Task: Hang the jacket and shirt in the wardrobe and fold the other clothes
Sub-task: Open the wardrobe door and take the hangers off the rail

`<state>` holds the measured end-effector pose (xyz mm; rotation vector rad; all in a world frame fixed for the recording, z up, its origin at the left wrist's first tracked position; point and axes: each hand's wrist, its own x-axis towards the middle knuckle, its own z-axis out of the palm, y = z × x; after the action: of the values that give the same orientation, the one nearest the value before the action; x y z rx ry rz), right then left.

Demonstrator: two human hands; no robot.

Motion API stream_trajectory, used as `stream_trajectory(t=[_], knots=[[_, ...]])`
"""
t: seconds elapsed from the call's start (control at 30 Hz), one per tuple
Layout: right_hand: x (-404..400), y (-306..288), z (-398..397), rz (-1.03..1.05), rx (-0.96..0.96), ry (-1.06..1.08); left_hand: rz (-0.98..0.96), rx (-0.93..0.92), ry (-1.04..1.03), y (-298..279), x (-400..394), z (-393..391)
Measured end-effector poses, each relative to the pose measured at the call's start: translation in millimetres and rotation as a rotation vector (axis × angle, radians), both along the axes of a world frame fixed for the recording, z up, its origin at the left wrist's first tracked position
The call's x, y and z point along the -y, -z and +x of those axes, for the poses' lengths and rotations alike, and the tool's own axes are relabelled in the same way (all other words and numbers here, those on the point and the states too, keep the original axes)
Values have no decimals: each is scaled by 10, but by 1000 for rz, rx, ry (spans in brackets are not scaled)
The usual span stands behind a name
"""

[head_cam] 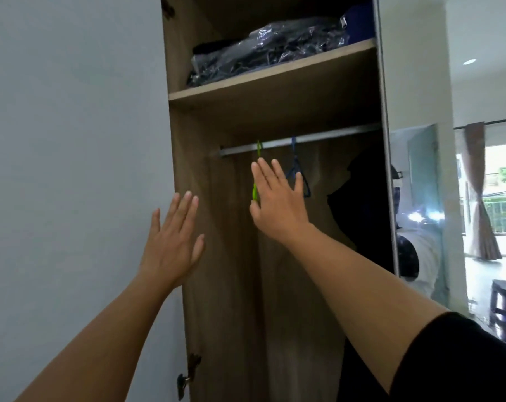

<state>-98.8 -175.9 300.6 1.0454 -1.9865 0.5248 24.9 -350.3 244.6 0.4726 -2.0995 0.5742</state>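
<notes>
The wooden wardrobe [217, 285] stands open in front of me. A metal rail [318, 139] runs across it under the shelf. On the rail hang a green hanger [258, 149] and a blue hanger [294, 166], both bare. My right hand [277, 201] is raised inside the wardrobe, fingers spread, right in front of the green hanger and partly hiding it. My left hand [173, 242] is lifted at the wardrobe's left side, fingers apart, holding nothing. A dark garment [362, 213] hangs at the right end of the rail.
On the upper shelf [260, 82] lie clothes in clear plastic wrap [263, 53] and something blue [359, 21]. The white open door [71, 169] fills the left. To the right are a mirror [420, 213], a dark stool [504, 309] and a curtained window [478, 198].
</notes>
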Motion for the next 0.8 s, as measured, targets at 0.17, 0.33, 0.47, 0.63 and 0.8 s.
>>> stream_trajectory(t=[0.17,0.33,0.47,0.63,0.8], knots=[[40,-74,-500,-40,92,41,-14,37,111,-165,-101,-697],[177,-101,-831,-31,149,41,115,21,178,-302,-122,-1218],[248,-136,-970,-29,159,-3,204,11,227,-418,-135,-1511],[383,-145,-1060,-60,150,-8,325,22,310,-541,-40,-1744],[454,-148,-1086,-100,125,13,455,-89,384,-595,36,-1839]])
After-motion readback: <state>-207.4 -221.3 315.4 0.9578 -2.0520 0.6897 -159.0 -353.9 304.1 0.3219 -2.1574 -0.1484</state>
